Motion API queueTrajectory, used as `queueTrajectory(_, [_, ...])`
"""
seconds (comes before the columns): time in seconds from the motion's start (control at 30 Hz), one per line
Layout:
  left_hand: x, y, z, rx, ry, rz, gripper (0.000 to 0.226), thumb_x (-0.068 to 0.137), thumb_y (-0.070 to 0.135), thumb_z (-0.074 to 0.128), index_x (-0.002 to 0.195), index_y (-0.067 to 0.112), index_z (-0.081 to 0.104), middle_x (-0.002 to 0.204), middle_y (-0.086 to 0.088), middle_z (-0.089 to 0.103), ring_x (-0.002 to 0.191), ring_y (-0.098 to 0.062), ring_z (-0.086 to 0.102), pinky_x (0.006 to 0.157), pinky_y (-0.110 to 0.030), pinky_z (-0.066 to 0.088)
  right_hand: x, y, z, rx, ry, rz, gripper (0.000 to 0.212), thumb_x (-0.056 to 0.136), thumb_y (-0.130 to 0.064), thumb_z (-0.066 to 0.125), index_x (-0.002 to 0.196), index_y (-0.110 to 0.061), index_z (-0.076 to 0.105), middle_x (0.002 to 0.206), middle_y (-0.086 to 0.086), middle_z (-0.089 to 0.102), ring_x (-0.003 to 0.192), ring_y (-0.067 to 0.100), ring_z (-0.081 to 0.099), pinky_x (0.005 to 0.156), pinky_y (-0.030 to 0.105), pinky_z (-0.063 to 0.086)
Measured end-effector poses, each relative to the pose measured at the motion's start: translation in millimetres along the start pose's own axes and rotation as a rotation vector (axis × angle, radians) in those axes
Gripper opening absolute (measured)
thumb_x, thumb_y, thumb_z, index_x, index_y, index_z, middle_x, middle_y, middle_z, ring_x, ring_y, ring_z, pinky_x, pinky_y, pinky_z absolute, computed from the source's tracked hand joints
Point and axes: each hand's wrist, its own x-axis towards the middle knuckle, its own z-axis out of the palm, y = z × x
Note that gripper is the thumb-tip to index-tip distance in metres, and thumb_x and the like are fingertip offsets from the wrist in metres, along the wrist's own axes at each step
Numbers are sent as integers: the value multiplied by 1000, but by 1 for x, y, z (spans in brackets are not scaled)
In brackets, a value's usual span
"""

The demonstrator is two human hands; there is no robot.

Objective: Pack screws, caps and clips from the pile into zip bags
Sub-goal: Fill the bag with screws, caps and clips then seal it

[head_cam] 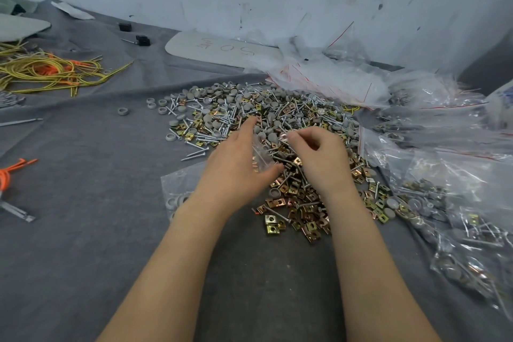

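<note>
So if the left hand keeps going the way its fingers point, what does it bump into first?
Most likely the pile: the left hand, holding a small zip bag, points away from the person, and its fingertip is by a copper clip. Depth is hard to judge.

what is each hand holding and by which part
The left hand holds a small clear zip bag by its side, between thumb and fingers. The right hand pinches a small piece, too blurred to name.
</note>
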Motion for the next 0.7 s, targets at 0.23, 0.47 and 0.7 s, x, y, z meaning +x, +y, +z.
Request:
queueTrajectory(0.23, [0,-1,1,-6,8,-5,93,80,44,71,152,24,15,149,-3,39,134,-22,39,110,-42,34,-1,-2,-2,-84,-53,-27,14,95,-29,56,91,-29,70,82,-18,65,74,1,58,64,16,45])
queueTrajectory(0.47, [0,-1,2,5,8,-5,95,80,47,71,152,26,13,152,-1,35,137,-21,35,110,-38,30,7,20,-8,-590,-120,250,19,91,-31,62,108,-26,68,118,4,64,109,28,57,93,40,48])
queueTrajectory(0.7, [-1,-1,1,5,1,-11,95,80,48,71,152,27,13,151,0,36,137,-21,36,110,-39,31,7,18,-2,-571,-74,207,6,90,-30,63,93,-26,61,110,2,64,107,27,57,92,45,47])
